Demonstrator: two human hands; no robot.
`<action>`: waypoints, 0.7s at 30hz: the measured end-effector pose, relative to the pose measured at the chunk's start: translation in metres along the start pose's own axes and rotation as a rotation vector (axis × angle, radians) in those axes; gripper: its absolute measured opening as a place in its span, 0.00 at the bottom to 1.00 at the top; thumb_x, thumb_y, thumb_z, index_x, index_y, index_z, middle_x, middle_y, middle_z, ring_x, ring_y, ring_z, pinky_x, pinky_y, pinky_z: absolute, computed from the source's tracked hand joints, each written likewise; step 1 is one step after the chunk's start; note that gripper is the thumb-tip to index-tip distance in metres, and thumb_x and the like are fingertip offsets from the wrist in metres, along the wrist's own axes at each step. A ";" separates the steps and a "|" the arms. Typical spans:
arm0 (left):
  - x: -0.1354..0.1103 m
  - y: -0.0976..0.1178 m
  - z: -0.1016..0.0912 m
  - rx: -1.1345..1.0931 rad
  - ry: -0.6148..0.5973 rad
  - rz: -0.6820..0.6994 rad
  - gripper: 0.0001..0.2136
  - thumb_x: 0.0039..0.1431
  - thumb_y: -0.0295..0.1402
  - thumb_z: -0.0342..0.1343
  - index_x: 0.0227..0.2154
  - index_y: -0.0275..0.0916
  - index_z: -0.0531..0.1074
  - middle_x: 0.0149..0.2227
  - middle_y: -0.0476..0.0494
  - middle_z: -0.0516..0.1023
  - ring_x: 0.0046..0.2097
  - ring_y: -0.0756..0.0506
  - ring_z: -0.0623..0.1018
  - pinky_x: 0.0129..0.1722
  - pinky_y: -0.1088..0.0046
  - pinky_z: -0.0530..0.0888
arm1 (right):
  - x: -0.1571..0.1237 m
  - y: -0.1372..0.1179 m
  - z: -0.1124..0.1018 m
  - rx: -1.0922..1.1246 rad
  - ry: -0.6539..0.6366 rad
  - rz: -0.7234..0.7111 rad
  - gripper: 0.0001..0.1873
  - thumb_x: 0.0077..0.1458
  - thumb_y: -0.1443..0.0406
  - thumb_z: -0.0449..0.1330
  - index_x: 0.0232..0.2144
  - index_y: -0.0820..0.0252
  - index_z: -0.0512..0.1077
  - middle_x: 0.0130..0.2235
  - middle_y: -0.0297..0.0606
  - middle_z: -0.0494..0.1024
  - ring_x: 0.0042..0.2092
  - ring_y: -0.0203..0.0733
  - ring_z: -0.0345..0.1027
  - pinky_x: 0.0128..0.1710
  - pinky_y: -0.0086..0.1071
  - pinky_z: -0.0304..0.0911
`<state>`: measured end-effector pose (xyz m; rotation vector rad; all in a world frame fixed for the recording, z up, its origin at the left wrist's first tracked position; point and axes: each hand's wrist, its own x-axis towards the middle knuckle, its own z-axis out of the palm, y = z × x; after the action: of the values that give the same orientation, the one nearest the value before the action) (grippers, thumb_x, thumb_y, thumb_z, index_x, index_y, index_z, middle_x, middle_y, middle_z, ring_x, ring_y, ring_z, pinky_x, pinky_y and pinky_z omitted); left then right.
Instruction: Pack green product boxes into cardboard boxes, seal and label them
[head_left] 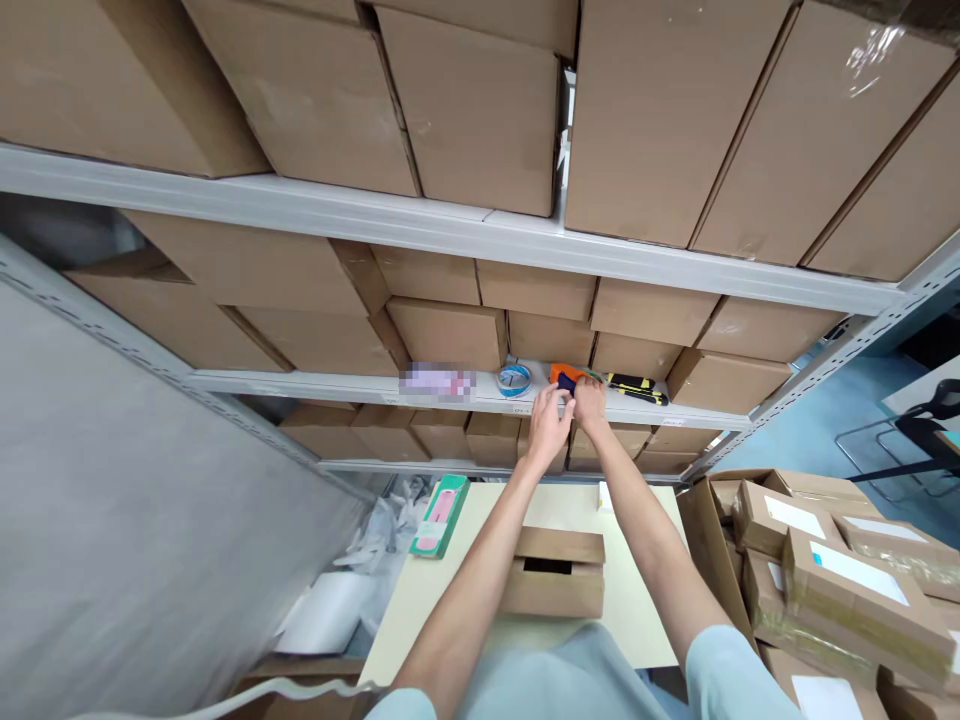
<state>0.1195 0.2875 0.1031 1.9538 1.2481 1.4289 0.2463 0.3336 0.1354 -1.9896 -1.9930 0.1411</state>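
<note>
Both of my arms reach up to a grey shelf edge (450, 388). My left hand (547, 422) and my right hand (589, 402) meet at an orange object with a dark part (564, 377) lying on the shelf, fingers curled onto it. A blue tape roll (514, 379) sits just left of the hands. A black and yellow tool (637, 388) lies just right of them. Below my arms, a small cardboard box (556, 572) with its flaps partly shut rests on a pale table (435, 590).
Cardboard boxes (465, 110) fill the shelves above and behind. A green and pink packet (439, 514) lies at the table's far left corner. Taped parcels with white labels (840, 570) are piled at the right. White packing paper (352, 590) lies on the floor at the left.
</note>
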 end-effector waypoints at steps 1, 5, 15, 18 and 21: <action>-0.008 -0.001 0.001 -0.002 0.000 -0.004 0.11 0.75 0.41 0.55 0.52 0.44 0.77 0.62 0.32 0.77 0.67 0.33 0.75 0.70 0.45 0.71 | 0.001 -0.001 0.000 -0.007 -0.002 0.034 0.19 0.71 0.62 0.60 0.56 0.73 0.73 0.55 0.75 0.81 0.59 0.68 0.76 0.63 0.59 0.64; -0.045 0.001 -0.002 -0.022 -0.011 -0.069 0.10 0.75 0.41 0.56 0.50 0.45 0.78 0.61 0.32 0.79 0.64 0.33 0.77 0.68 0.44 0.74 | -0.003 -0.005 -0.007 -0.015 -0.024 0.131 0.18 0.71 0.60 0.64 0.55 0.69 0.74 0.50 0.68 0.84 0.55 0.63 0.80 0.61 0.51 0.66; -0.163 0.016 -0.089 -0.171 0.077 -0.356 0.20 0.77 0.51 0.54 0.61 0.44 0.74 0.64 0.33 0.78 0.66 0.36 0.79 0.64 0.52 0.79 | -0.223 0.007 0.021 0.253 0.070 -0.031 0.28 0.75 0.41 0.51 0.48 0.56 0.77 0.43 0.55 0.84 0.46 0.63 0.79 0.52 0.54 0.74; -0.201 0.033 -0.116 -0.269 -0.020 -0.486 0.22 0.76 0.54 0.54 0.60 0.44 0.75 0.62 0.34 0.80 0.61 0.37 0.82 0.62 0.54 0.81 | -0.305 0.000 0.018 0.316 -0.023 0.005 0.31 0.73 0.37 0.54 0.44 0.56 0.78 0.41 0.53 0.83 0.43 0.61 0.78 0.49 0.53 0.75; -0.224 0.054 -0.135 -0.357 -0.135 -0.529 0.21 0.76 0.54 0.55 0.56 0.44 0.78 0.57 0.36 0.83 0.58 0.38 0.85 0.62 0.53 0.82 | -0.352 -0.010 0.011 0.333 -0.047 0.017 0.30 0.71 0.36 0.57 0.42 0.55 0.77 0.39 0.50 0.82 0.42 0.58 0.78 0.48 0.51 0.76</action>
<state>0.0042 0.0485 0.0765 1.3303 1.2266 1.1309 0.2261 -0.0124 0.0732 -1.8037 -1.8376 0.4936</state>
